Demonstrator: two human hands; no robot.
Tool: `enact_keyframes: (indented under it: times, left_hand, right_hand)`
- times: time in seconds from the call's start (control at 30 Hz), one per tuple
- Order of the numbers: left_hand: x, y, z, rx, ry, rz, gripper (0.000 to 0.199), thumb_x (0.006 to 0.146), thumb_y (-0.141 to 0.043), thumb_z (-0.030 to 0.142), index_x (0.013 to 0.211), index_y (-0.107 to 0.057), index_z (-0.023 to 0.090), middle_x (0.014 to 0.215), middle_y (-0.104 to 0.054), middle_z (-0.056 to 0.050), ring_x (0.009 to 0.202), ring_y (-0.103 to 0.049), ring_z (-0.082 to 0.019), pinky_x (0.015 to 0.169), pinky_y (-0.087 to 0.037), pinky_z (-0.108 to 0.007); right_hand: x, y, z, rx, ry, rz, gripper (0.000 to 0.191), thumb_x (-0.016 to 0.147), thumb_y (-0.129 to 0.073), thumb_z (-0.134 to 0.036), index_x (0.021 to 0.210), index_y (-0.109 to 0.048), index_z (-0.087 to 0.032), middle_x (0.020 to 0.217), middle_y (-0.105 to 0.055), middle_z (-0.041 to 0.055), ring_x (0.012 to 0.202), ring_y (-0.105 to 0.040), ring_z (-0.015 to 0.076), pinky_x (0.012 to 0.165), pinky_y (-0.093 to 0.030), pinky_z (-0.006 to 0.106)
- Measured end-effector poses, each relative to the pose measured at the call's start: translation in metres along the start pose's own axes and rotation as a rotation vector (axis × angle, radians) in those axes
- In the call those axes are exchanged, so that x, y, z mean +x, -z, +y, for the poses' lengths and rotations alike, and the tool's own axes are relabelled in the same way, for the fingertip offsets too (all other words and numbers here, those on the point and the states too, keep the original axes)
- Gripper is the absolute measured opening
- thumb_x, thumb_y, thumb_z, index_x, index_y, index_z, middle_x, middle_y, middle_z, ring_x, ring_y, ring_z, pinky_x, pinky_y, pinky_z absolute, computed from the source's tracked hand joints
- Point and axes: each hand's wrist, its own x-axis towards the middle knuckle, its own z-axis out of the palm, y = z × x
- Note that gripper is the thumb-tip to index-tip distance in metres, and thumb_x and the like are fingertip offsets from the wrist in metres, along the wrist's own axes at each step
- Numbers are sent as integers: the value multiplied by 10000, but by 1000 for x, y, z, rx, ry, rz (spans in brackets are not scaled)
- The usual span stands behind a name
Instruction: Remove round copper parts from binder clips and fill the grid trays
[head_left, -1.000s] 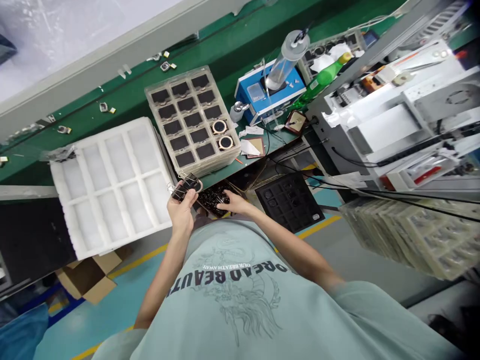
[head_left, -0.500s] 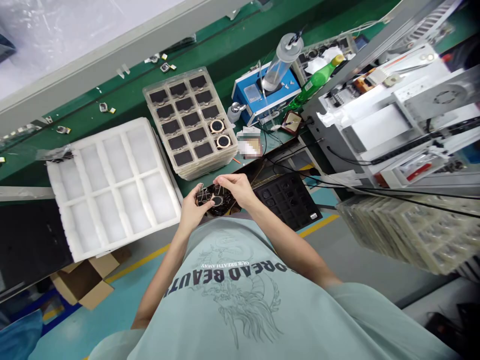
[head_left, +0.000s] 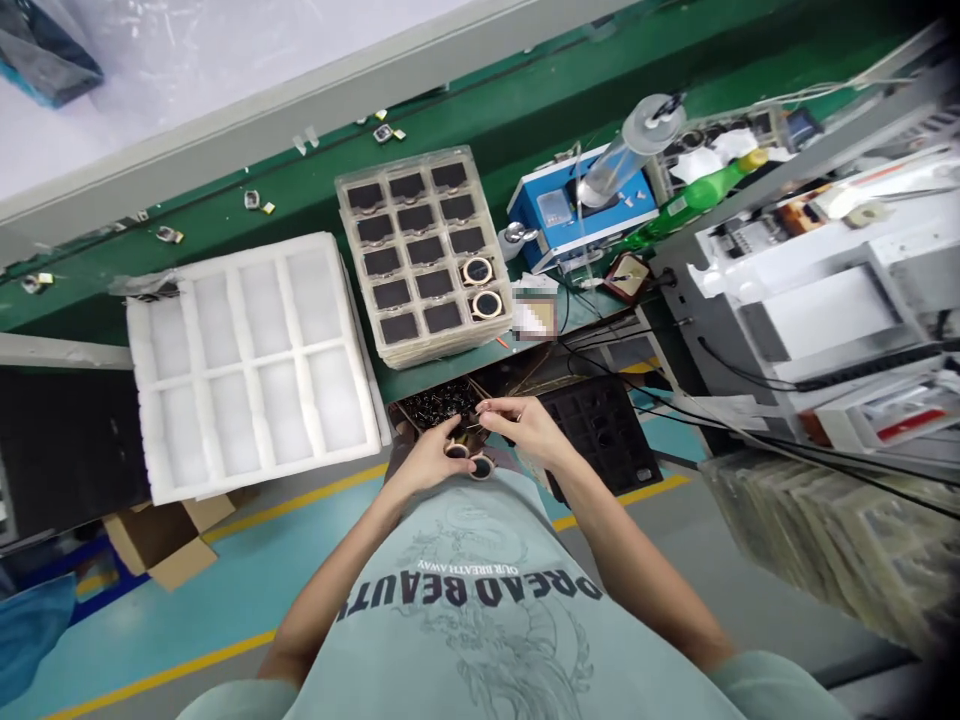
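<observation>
Close to my shirt, my left hand [head_left: 429, 460] grips round watch cases; one watch case [head_left: 481, 466] shows at its fingertips and a second lies beside it. My right hand [head_left: 523, 428] is just to the right, its thumb and fingers pinched at a small piece too small to make out. Below the bench edge, behind my hands, is a heap of small dark parts [head_left: 439, 402]. A stack of clear trays [head_left: 420, 250] with dark compartments stands on the bench, with two round gold-rimmed watch cases [head_left: 486, 305] in its right column.
A white foam tray [head_left: 255, 375] lies on the left of the green bench [head_left: 262, 235]. Farther right are a blue device [head_left: 559, 215], a green bottle [head_left: 694, 200] and a grey machine [head_left: 720, 310]. A black tray [head_left: 600, 430] sits low at right, with cables above it.
The view has shifted, so the bench items appear farther right. My hands have come down from the dark heap toward my shirt, with the watch cases in my left hand.
</observation>
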Motion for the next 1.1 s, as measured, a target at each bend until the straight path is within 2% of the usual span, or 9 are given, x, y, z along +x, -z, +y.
enact_keyframes:
  times: [0.1, 0.23, 0.37, 0.5, 0.6, 0.77, 0.93, 1.03, 1.1]
  left_hand:
    - [-7, 30, -5, 52, 112, 150, 621, 436, -930, 168, 1039, -781, 200, 1033, -750, -100, 887, -696, -259, 882, -566, -433]
    - [-21, 66, -11, -119, 189, 377, 586, 494, -942, 262, 1039, -759, 150, 790, -688, -27, 681, -649, -160, 716, -610, -368]
    - [-24, 71, -15, -227, 178, 452, 542, 494, -955, 260, 976, -751, 121, 767, -658, -15, 655, -644, -122, 674, -616, -298]
    - [-5, 41, -15, -220, 209, 392, 510, 487, -956, 228, 935, -739, 118, 823, -681, -40, 683, -674, -139, 629, -613, -269]
    - [18, 4, -13, -169, 273, 225, 472, 489, -948, 184, 904, -734, 113, 853, -696, -55, 699, -690, -156, 638, -613, -279]
    - [54, -52, 2, -94, 205, -7, 390, 546, -923, 202, 875, -730, 120, 816, -694, -45, 664, -673, -135, 658, -593, -276]
    - [91, -84, 13, -30, 100, 55, 245, 654, -844, 261, 795, -686, 139, 651, -626, -10, 530, -565, -84, 497, -426, -189]
    - [112, -99, 11, -36, 149, 95, 212, 630, -811, 178, 749, -638, 151, 583, -561, 22, 494, -494, -70, 488, -357, -193]
    - [125, -110, 8, -66, 205, 79, 269, 595, -784, 120, 810, -627, 162, 613, -578, 23, 552, -542, -94, 561, -417, -216]
  right_hand:
    - [13, -2, 32, 16, -226, 24, 476, 766, -720, -617, 899, -731, -159, 721, -659, 27, 623, -582, 151, 512, -470, 244]
    - [55, -26, 75, -95, -494, 32, 465, 771, -730, -587, 888, -678, -140, 730, -652, 31, 638, -587, 136, 493, -469, 206]
    - [89, -40, 89, -258, -396, 63, 470, 801, -766, -458, 1109, -649, -123, 1067, -708, 129, 905, -676, 188, 752, -564, 283]
    - [62, -25, 80, -261, -124, -76, 607, 812, -761, -389, 1333, -580, -137, 1315, -621, 187, 1003, -688, 222, 888, -564, 366]
    - [22, -8, 70, -264, 165, -183, 768, 730, -829, -387, 1416, -535, -208, 1399, -566, 154, 1083, -670, 261, 887, -582, 396]
    - [-2, 28, 55, -527, 356, 106, 434, 832, -703, -278, 1258, -670, -203, 1208, -683, 118, 1109, -653, 273, 985, -534, 435]
    - [2, 80, 44, -597, 353, 571, 469, 756, -777, -377, 1193, -711, -218, 1282, -628, 127, 1202, -568, 312, 1064, -459, 497]
    - [-4, 105, 35, -409, 290, 763, 535, 709, -797, -444, 1181, -706, -210, 1197, -624, 115, 1058, -605, 273, 934, -520, 451]
    - [-10, 115, 29, -138, 246, 774, 545, 739, -753, -490, 1201, -673, -212, 1124, -641, 87, 907, -629, 210, 793, -544, 374]
